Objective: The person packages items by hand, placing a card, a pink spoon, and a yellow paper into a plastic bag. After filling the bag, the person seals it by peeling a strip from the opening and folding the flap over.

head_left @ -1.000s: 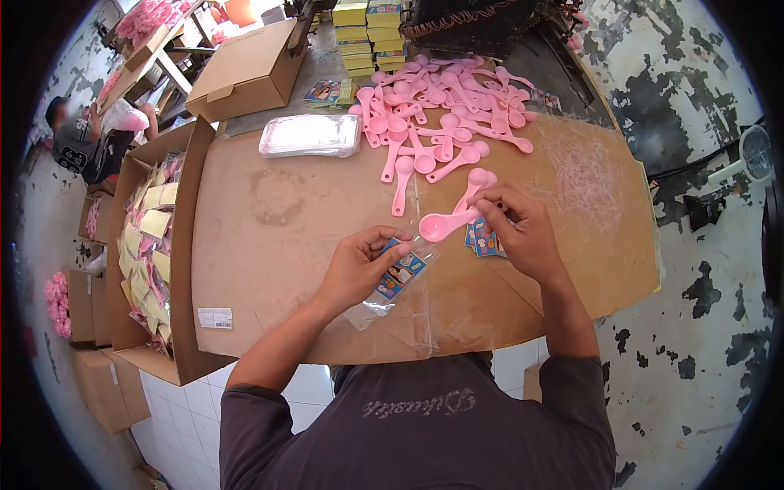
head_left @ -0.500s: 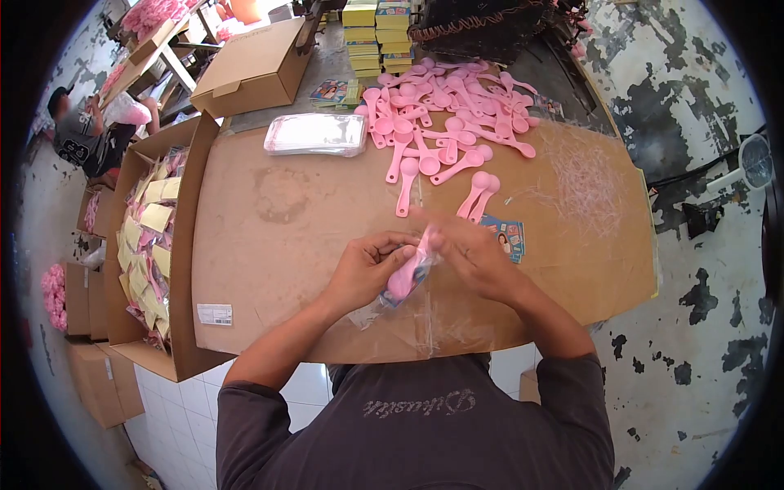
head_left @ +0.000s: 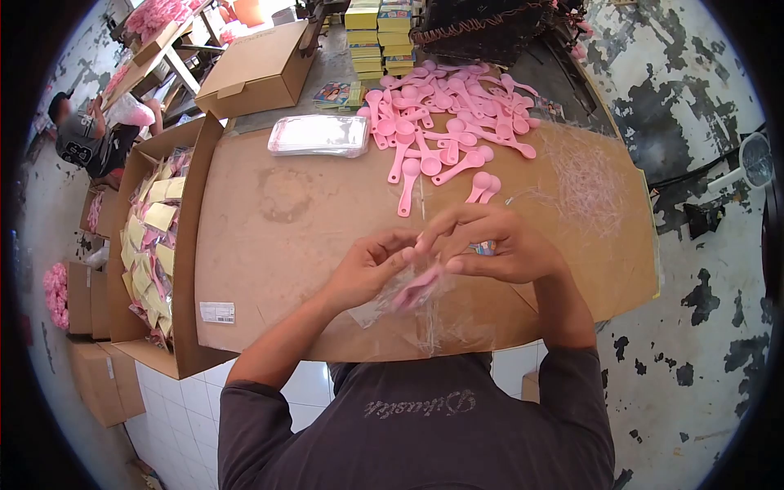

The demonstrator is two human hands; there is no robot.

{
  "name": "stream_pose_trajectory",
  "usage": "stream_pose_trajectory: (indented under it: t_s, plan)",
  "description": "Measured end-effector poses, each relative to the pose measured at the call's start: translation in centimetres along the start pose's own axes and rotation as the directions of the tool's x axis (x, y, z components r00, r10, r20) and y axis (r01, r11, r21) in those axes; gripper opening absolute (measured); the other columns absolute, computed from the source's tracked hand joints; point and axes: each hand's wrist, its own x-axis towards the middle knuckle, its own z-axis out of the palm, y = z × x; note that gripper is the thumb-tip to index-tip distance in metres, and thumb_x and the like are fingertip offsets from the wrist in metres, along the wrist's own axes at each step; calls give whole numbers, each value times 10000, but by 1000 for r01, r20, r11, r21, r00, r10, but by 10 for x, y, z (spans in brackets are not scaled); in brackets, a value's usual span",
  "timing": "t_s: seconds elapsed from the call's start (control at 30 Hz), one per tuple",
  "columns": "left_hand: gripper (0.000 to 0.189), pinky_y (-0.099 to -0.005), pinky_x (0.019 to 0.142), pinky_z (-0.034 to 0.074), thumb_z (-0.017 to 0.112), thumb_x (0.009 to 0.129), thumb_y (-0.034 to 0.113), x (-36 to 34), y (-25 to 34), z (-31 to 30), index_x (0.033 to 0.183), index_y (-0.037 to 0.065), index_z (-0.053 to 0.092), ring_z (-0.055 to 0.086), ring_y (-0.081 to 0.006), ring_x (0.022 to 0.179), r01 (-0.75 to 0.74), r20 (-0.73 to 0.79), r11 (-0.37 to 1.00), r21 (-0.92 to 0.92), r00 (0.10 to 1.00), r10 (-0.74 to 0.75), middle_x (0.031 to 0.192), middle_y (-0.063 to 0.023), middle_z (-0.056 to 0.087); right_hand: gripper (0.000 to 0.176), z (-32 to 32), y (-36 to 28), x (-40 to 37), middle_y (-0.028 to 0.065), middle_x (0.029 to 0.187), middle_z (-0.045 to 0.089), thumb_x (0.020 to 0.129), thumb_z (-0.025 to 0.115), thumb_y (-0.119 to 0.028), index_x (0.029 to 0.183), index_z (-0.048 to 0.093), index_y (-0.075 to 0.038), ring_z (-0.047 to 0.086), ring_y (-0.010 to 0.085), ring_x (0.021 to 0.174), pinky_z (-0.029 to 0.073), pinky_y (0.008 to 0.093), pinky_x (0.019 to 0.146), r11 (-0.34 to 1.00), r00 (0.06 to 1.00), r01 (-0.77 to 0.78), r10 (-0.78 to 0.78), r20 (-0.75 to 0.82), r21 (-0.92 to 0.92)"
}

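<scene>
A clear plastic bag with a pink spoon inside (head_left: 418,287) hangs blurred between my hands over the cardboard mat (head_left: 269,245). My left hand (head_left: 377,263) pinches the bag's upper edge between thumb and fingertips. Fingers curved, my right hand (head_left: 498,243) is at the bag's other side, thumb and index apart near its top; whether it touches the plastic is unclear. Behind the right hand, printed cards (head_left: 483,247) are mostly hidden. Two pink spoons (head_left: 483,188) lie just beyond it, in front of a large heap of pink spoons (head_left: 457,102).
A stack of clear bags (head_left: 318,135) lies at the mat's back left. An open carton of filled packets (head_left: 151,253) stands left. Card stacks (head_left: 379,37) and a closed box (head_left: 255,69) are behind. Plastic strips (head_left: 584,184) lie right. A person (head_left: 86,139) sits far left.
My right hand has opened its fingers and turned over the bag's top. The bag has tilted and its contents are now blurred. The printed cards are more covered.
</scene>
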Motion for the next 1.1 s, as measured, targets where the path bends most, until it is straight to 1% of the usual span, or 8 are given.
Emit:
stream_pose_trajectory:
  t_s: [0.13, 0.23, 0.3, 0.53, 0.63, 0.73, 0.83, 1.1]
  plan:
    - [433, -373, 1135, 432, 633, 1039, 133, 0, 14, 2, 1452, 25, 560, 571, -191, 1332, -112, -39, 984, 137, 992, 118, 1436, -111, 624, 89, -27, -12, -7, 64, 1050, 732, 934, 757, -96, 993, 762, -29, 675, 209, 1025, 536, 364, 871, 972, 995, 66, -81, -58, -226]
    - [538, -402, 1200, 370, 681, 981, 97, -1, 20, 5, 1488, 25, 516, 535, -234, 1396, -230, 29, 899, 372, 971, 237, 1469, -134, 599, 81, -23, -16, -8, 68, 966, 732, 921, 764, -84, 972, 760, -21, 669, 192, 900, 528, 355, 760, 912, 979, -117, 40, -198, -393]
    - [598, -409, 1213, 355, 714, 947, 98, 2, 30, 13, 1503, 30, 503, 530, -249, 1407, -282, 52, 838, 467, 955, 292, 1473, -144, 595, 80, -20, -17, -10, 71, 895, 703, 914, 757, -54, 965, 758, 8, 625, 173, 796, 493, 325, 691, 948, 962, -112, 27, -273, -299]
    - [569, -388, 1114, 460, 759, 954, 147, 13, 54, 30, 1463, 24, 538, 609, -229, 1308, -289, 64, 788, 543, 950, 304, 1381, -143, 651, 78, -13, -25, -9, 71, 866, 706, 925, 758, -71, 981, 771, -18, 616, 140, 748, 473, 296, 631, 961, 925, -220, 151, -349, -168]
    - [440, -344, 1000, 533, 716, 991, 109, 22, 46, 33, 1398, 8, 581, 698, -194, 1144, -271, 56, 850, 452, 960, 276, 1208, -112, 736, 90, -15, -14, -8, 72, 849, 689, 922, 762, -69, 988, 753, -9, 614, 140, 735, 478, 301, 644, 960, 956, -12, -72, -286, -279]
    - [348, -286, 876, 571, 676, 1016, 67, 26, 47, 39, 1350, 0, 605, 739, -143, 993, -198, 24, 934, 296, 980, 200, 1047, -86, 782, 117, -6, -23, -11, 83, 929, 683, 896, 764, -47, 1002, 723, -18, 639, 200, 802, 498, 338, 694, 957, 891, -222, 123, -437, -185]
    - [338, -256, 787, 578, 672, 1017, 60, 24, 49, 43, 1342, -7, 603, 739, -110, 925, -101, -55, 975, 200, 992, 114, 982, -90, 791, 161, 1, -14, -10, 82, 1042, 664, 850, 770, -45, 994, 700, -59, 646, 255, 936, 501, 379, 789, 781, 845, -72, -282, -454, -620]
    - [475, -273, 577, 530, 737, 937, 55, 21, 39, 42, 1370, -41, 567, 694, -115, 654, -195, -47, 715, 672, 952, 304, 888, -115, 797, 260, 17, 0, -5, 67, 1071, 631, 778, 763, -150, 998, 668, -50, 605, 253, 1071, 439, 403, 936, 355, 936, -47, -312, -166, -934]
